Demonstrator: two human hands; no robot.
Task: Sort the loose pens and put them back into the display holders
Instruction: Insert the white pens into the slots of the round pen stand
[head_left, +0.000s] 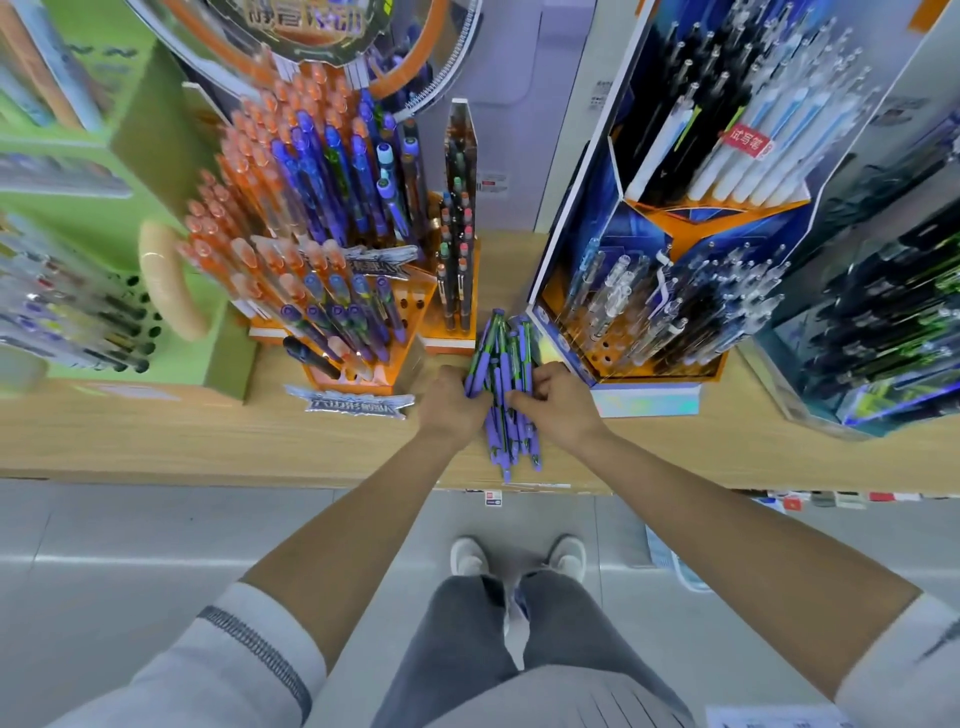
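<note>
Fingers (522, 399) of the right hand (558, 402) curl onto a loose bundle of purple plastic pens with green markings (501, 358). The left hand (452, 402) grips the same bundle from the other side, fingers wrapped round the barrels. The bundle lies on the light wooden table (208, 431) between two displays, some pens fanning away from the person and others pointing toward the near edge. Just to the left, an orange tiered display holder (421, 296) carries rows of orange-capped pens and purple pens, with open holes at its right corner. Beside it, a narrow orange holder (447, 340) carries dark pens. To the right, a blue and orange display holder (644, 228) carries clear pens below, white and black ones above.
</note>
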